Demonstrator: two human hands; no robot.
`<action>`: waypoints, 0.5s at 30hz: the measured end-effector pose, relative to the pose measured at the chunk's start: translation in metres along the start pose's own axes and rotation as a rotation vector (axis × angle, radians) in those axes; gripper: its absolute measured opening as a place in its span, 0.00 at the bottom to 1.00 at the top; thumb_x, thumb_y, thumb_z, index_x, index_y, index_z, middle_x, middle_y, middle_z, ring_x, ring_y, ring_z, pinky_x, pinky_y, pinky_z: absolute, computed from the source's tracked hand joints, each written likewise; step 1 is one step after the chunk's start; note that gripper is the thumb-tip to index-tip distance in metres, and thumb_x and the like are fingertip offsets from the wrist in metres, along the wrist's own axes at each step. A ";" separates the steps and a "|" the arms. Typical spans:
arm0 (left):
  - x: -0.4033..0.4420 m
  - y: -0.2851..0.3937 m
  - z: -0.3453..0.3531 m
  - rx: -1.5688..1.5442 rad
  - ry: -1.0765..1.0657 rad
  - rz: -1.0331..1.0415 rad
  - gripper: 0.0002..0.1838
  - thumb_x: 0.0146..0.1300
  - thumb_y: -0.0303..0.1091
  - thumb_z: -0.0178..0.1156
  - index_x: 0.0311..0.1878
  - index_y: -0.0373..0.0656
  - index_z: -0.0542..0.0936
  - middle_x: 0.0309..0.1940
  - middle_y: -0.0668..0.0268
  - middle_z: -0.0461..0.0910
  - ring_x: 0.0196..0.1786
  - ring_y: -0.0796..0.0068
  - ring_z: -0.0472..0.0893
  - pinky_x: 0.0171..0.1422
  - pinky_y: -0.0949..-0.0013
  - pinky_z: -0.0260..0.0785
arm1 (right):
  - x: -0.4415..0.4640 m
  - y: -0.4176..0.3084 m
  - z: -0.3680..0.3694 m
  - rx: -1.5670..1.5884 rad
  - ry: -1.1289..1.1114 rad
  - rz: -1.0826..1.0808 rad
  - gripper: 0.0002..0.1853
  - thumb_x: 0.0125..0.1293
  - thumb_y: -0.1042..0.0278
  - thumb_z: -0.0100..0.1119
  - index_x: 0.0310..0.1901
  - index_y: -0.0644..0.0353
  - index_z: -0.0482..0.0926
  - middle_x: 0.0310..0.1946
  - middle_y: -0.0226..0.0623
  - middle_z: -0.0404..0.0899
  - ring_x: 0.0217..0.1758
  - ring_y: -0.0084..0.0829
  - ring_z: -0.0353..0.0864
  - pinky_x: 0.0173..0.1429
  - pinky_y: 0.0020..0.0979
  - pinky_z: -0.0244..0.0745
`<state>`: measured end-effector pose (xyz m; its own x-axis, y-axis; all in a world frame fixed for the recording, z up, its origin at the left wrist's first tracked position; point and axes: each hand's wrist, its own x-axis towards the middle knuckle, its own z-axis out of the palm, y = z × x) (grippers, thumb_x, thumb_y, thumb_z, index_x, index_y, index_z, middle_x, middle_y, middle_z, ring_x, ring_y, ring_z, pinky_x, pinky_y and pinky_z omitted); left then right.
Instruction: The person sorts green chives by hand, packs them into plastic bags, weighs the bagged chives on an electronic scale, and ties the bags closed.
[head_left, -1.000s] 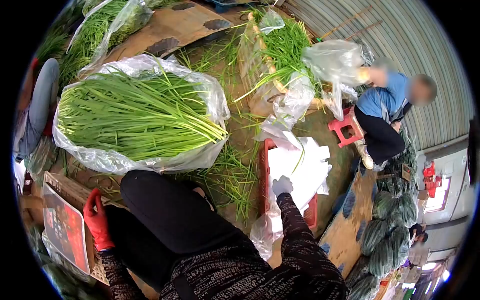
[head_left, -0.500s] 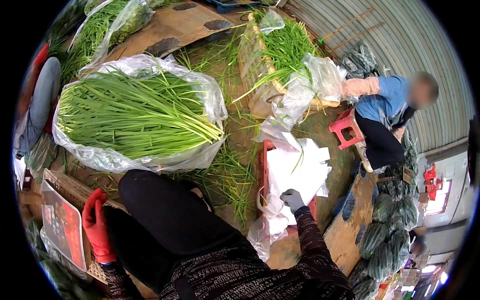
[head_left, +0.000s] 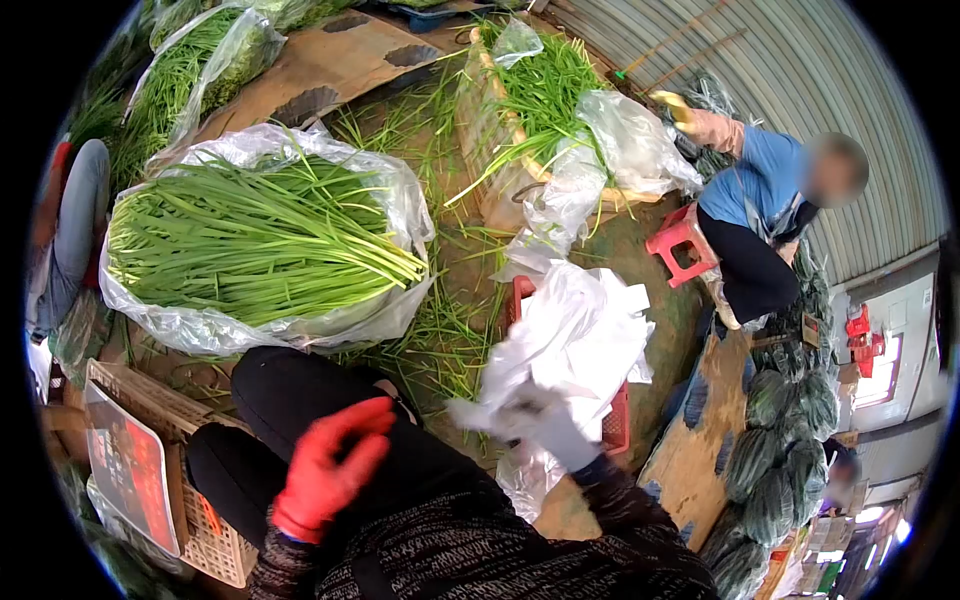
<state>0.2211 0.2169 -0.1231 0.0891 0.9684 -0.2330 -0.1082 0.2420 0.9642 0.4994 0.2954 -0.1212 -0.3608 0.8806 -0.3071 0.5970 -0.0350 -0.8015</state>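
Observation:
My left hand (head_left: 335, 468), in a red glove, hovers over my lap with its fingers apart and nothing in it. My right hand (head_left: 550, 425), in a grey glove and smeared by motion, grips the near edge of a white plastic bag (head_left: 575, 330). That bag lies crumpled with others on a red plastic crate (head_left: 616, 425), its near end raised. Ahead of my left hand, a large clear bag (head_left: 424, 225) lies wide open around a thick heap of garlic chives (head_left: 260, 240).
A tan crate (head_left: 235, 545) with a printed board (head_left: 130, 460) stands at left. A co-worker (head_left: 755, 190) sits on a red stool (head_left: 678, 245) beside a basket of greens (head_left: 550, 90). Wrapped bundles (head_left: 765, 450) line the right. Another person's leg (head_left: 80, 215) shows at far left.
My left hand has come from beside the crate to over my lap. My right hand has drawn the white bag's near end toward me. The co-worker's arm has risen off the clear plastic.

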 end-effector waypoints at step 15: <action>-0.009 0.004 -0.003 0.001 0.084 -0.069 0.18 0.63 0.22 0.51 0.58 0.37 0.72 0.46 0.60 0.79 0.48 0.75 0.78 0.53 0.75 0.66 | 0.003 0.289 -0.051 -0.416 0.456 0.572 0.25 0.50 0.57 0.60 0.44 0.70 0.76 0.36 0.52 0.81 0.42 0.46 0.81 0.48 0.38 0.74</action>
<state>0.2169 0.2093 -0.1177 0.0131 0.9510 -0.3090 -0.1038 0.3086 0.9455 0.7071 0.3121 -0.3276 0.3491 0.8881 -0.2990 0.8475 -0.4354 -0.3036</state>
